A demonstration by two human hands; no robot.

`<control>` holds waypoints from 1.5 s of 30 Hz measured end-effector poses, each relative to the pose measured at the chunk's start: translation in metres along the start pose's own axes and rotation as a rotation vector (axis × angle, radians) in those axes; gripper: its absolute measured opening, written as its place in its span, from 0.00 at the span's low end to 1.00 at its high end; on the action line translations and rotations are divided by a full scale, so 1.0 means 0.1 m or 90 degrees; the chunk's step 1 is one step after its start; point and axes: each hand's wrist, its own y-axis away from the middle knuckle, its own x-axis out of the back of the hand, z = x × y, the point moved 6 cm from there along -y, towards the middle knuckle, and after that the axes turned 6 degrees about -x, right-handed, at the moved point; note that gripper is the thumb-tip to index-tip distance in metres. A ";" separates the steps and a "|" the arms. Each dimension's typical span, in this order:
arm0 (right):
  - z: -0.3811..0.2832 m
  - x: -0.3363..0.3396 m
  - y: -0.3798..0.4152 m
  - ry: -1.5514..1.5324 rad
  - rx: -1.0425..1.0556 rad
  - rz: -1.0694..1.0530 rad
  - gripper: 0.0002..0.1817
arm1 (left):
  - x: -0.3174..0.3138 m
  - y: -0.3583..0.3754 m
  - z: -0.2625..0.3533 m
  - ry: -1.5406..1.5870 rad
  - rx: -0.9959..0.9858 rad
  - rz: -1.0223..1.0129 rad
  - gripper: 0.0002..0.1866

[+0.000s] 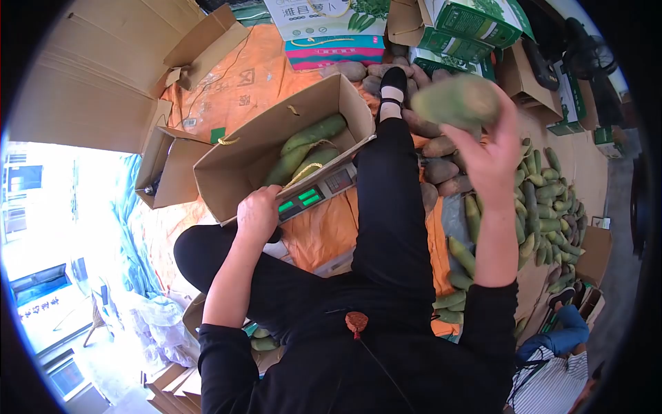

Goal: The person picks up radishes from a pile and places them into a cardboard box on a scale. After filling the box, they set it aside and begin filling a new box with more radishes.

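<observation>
My right hand [493,148] is raised at the right, closed around a thick green radish [456,101] that is slightly blurred. My left hand [259,212] grips the near rim of an open cardboard box [231,157], close to its lower left corner. Inside that box lie several long green radishes [314,134]. A yellow rope handle [303,174] hangs over the near wall. The box appears to rest on a digital scale [314,196] with lit green displays; the box hides most of the scale. The displayed numbers are too small to read.
A large pile of green radishes [548,214] lies at the right. Darker, reddish-brown roots [439,170] lie between it and my leg. Printed gift boxes [327,19] stand at the back. Another person's jeans-clad leg [569,328] shows at lower right. An orange sheet [238,79] covers the floor.
</observation>
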 end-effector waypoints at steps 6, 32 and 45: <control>-0.45 -1.38 -0.08 0.128 0.220 -0.191 0.31 | -0.04 -0.02 -0.04 -0.037 0.019 -0.046 0.11; 0.13 -1.09 0.07 0.041 0.072 -0.100 0.11 | 0.04 -0.13 0.00 0.013 0.005 -0.027 0.13; 3.17 1.02 2.04 0.569 -0.570 -0.113 0.14 | 0.05 -0.12 -0.03 0.059 0.058 -0.026 0.13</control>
